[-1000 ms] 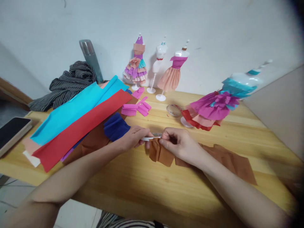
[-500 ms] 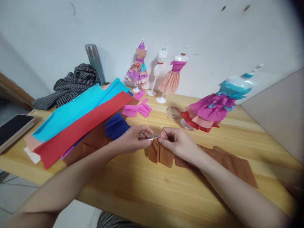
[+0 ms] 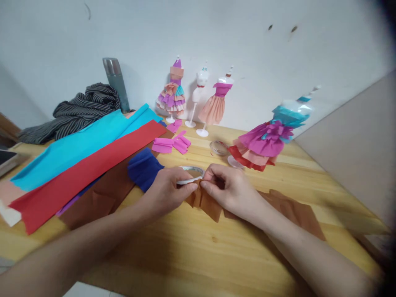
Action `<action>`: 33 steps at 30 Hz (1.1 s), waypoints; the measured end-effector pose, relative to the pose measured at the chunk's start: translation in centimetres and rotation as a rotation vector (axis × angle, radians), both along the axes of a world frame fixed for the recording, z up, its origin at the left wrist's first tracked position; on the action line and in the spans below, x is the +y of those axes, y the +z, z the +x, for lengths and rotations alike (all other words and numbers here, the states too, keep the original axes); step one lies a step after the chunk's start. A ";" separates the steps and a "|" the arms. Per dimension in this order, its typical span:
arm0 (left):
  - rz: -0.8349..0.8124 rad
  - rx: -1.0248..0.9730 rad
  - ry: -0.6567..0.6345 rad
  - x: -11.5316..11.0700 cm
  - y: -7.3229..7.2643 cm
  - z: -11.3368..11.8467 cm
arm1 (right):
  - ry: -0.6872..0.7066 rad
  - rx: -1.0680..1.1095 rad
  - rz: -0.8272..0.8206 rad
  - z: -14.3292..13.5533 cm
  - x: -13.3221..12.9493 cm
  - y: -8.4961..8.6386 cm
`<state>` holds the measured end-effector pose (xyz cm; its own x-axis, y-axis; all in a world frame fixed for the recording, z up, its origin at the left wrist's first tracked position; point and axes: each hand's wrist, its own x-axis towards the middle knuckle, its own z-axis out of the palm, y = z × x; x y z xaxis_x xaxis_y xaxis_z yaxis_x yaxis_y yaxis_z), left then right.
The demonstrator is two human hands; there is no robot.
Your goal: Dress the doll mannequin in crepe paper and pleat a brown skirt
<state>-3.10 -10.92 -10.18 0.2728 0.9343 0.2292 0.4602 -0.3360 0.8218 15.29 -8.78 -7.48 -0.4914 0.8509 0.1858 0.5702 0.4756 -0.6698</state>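
Observation:
My left hand (image 3: 167,189) is closed on a thin white roll of tape (image 3: 189,180), gripping its near rim between thumb and fingers. Close beside it, my right hand (image 3: 232,189) pinches the gathered top edge of a piece of brown crepe paper (image 3: 210,207), right against the edge of the roll. The paper's pleats hang down between the two hands toward the table. More brown paper (image 3: 291,212) lies beyond my right wrist; whether it joins the pinched piece is hidden by the hand. A dark blue paper piece (image 3: 144,167) rests just behind my left hand.
Red (image 3: 93,173) and turquoise (image 3: 71,144) paper sheets overlap at left, near a striped cloth (image 3: 86,103) and a bottle (image 3: 116,84). Pink scraps (image 3: 163,144), a clear tape roll (image 3: 219,147) and several mini dress forms, including a colourfully dressed one (image 3: 272,134), stand or lie behind the hands.
The tape roll has tilted, so its ring opening now shows above my left fingers. My right hand still pinches the brown paper. The camera view has turned slightly right.

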 end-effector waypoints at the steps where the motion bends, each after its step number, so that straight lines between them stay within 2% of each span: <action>1: 0.030 0.002 0.000 -0.2 0.1 0.2 | -0.014 -0.016 0.058 0.0 -0.3 0.2; 5: 0.093 -0.012 0.002 -0.7 0.5 0.7 | -0.043 -0.093 0.280 0.2 -1.4 0.3; 8: 0.081 -0.028 0.040 -0.8 0.8 0.7 | -0.025 -0.100 0.303 0.2 -1.7 0.4; 17: -0.177 -0.179 0.034 -0.6 1.7 0.1 | 0.053 0.037 -0.090 0.6 -1.0 1.2; 24: -0.341 -0.175 0.014 -0.3 1.8 -0.6 | 0.069 0.129 -0.158 0.9 -0.5 1.8; 30: -0.305 -0.105 -0.007 -0.5 1.7 -0.6 | 0.097 0.189 -0.308 0.0 -1.0 1.7; 33: -0.265 -0.080 -0.024 -0.8 1.7 -0.6 | 0.092 0.176 -0.299 0.0 -1.0 1.5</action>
